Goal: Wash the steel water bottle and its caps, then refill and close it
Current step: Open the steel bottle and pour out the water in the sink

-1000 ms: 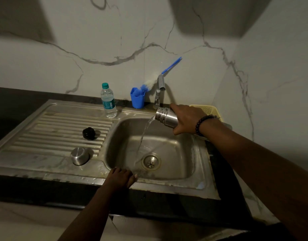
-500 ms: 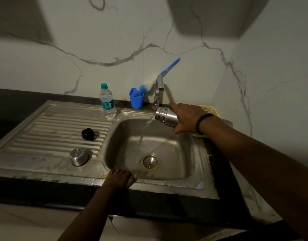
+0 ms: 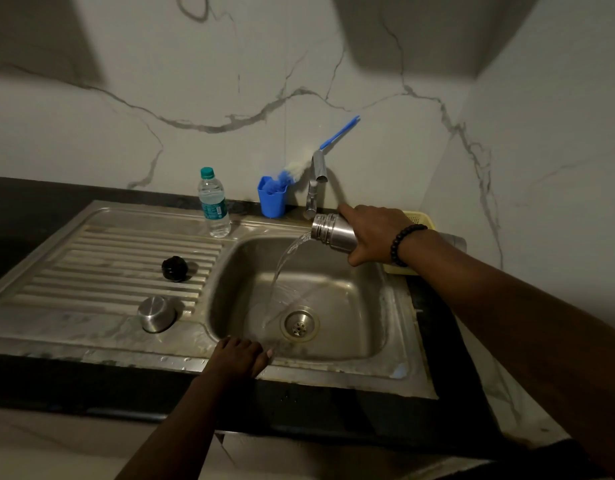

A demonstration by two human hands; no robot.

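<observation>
My right hand (image 3: 375, 233) grips the steel water bottle (image 3: 332, 232), which lies tilted on its side over the sink basin (image 3: 354, 306) with its open mouth to the left. Water streams from the mouth down towards the drain (image 3: 299, 323). My left hand (image 3: 238, 356) rests flat on the sink's front rim, holding nothing. Two caps sit on the ribbed drainboard (image 3: 101, 268): a black inner cap (image 3: 174, 269) and a steel outer cap (image 3: 156, 314) nearer the front edge.
A tap (image 3: 314, 183) stands behind the basin. A blue cup (image 3: 272, 200) with a blue-handled bottle brush (image 3: 337, 133) and a clear plastic water bottle (image 3: 214, 204) stand at the back. A yellow basket (image 3: 417, 220) sits behind my right wrist.
The bottle stays tilted and keeps pouring; the stream looks a little fuller. Both hands hold their places.
</observation>
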